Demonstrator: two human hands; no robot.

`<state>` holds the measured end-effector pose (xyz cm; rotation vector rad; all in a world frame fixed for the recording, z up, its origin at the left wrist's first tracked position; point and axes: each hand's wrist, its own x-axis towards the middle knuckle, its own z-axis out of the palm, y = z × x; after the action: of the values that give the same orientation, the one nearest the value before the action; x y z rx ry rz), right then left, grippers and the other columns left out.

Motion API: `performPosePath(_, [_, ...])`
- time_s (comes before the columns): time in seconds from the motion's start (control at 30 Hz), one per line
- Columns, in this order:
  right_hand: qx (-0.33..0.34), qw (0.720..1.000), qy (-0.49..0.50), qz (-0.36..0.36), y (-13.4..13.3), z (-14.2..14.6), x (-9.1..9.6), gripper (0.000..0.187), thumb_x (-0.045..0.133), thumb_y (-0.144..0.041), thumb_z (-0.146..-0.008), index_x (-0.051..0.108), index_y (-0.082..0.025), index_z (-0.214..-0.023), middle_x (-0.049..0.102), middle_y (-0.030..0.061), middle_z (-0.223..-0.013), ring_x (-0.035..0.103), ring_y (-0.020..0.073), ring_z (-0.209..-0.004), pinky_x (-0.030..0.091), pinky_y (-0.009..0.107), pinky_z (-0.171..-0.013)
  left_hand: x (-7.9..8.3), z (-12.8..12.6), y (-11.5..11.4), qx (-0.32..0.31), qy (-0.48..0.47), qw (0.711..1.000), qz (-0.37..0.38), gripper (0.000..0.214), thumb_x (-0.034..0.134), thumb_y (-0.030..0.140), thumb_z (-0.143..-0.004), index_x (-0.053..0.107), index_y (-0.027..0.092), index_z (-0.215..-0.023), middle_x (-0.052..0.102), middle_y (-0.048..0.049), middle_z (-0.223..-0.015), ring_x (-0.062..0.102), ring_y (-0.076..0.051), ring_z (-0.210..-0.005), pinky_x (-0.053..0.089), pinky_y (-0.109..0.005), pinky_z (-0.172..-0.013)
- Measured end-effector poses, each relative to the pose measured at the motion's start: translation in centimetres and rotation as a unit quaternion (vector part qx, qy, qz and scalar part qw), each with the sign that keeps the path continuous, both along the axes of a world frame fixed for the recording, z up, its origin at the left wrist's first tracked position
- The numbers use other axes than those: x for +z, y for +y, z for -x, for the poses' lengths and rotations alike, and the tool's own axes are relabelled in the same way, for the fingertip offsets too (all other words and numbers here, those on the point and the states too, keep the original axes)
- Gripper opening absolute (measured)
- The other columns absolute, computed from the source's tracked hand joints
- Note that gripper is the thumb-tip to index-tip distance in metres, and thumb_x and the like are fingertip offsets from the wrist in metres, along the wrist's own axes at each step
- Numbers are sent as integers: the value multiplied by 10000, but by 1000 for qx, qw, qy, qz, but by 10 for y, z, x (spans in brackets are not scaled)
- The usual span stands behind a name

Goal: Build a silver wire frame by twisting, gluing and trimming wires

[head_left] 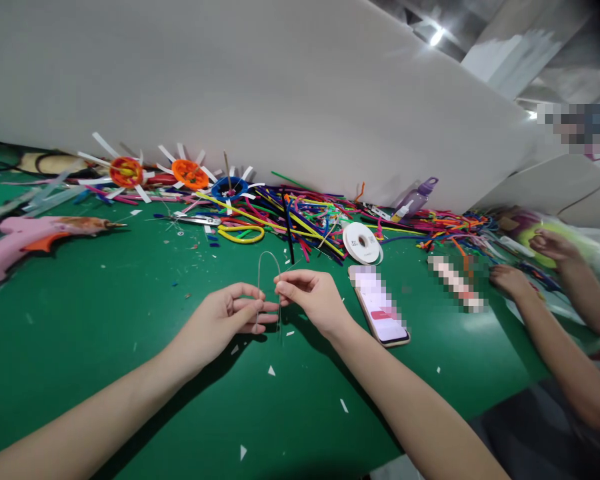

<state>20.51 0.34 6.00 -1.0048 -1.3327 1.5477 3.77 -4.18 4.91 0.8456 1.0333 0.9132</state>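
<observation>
Green table: left hand & right hand each pinch bent wire btwn them.

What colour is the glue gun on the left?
The glue gun is pink, orange trigger; head view.

Green surface, seen from the near edge; at far left, a pink glue gun lying on its side; along the back, two orange discs and one blue disc, each ringed with white strips; before them, scissors and a yellow loop; centre to right, a tangled heap of coloured pipe cleaners; just beside it, a white ribbon spool and a purple bottle; nearer, a phone lying face up; white paper scraps scattered throughout.
</observation>
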Motion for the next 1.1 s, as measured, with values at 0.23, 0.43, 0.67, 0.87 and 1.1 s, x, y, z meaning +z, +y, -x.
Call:
performPosePath(0.23, [-28, 999, -15, 2, 1, 0, -1, 220, 764, -331, -618, 717, -180, -772, 679, 6, -699, 584, 99, -558, 525, 278, -600, 2, -2, -1, -10, 23, 999, -21, 350, 664, 439, -741, 487, 178, -894, 731, -98, -943, 696, -214, -864, 558, -297, -722])
performPosePath(0.43, [-39, 999, -11, 20, -1, 3, -4, 238, 767, -344, -609, 715, -180, -774, 677, 11, -709, 585, 103, -559, 535, 285, -611, 0, -4, -2, -4, 19, 1000, -22, 360, 682, 441, -721, 490, 174, -868, 735, -102, -915, 700, -225, -849, 566, -348, -764])
performPosePath(0.67, [-46, 999, -12, -16, -4, 6, -5, 191, 740, -326, -659, 711, -185, -784, 679, 17, -725, 590, 107, -558, 521, 279, -591, 0, -5, -1, -10, 19, 1000, -18, 373, 698, 429, -711, 484, 169, -872, 740, -95, -878, 698, -216, -855, 562, -340, -772])
performPosePath(0.87, [-47, 999, -18, -20, -4, 6, -8, 185, 737, -325, -665, 711, -190, -790, 688, 19, -751, 598, 107, -564, 519, 285, -610, -1, -4, 0, -17, 55, 997, -42, 331, 707, 401, -706, 493, 179, -827, 747, -66, -843, 700, -197, -836, 561, -304, -735])
performPosePath(1.1, [-58, 998, -6, -36, -8, 10, -9, 164, 729, -322, -682, 709, -204, -793, 706, 30, -827, 606, 112, -569, 527, 283, -589, -2, -4, 1, -2, 64, 997, -37, 360, 774, 393, -616, 507, 178, -725, 747, -56, -771, 705, -208, -790, 560, -303, -694])
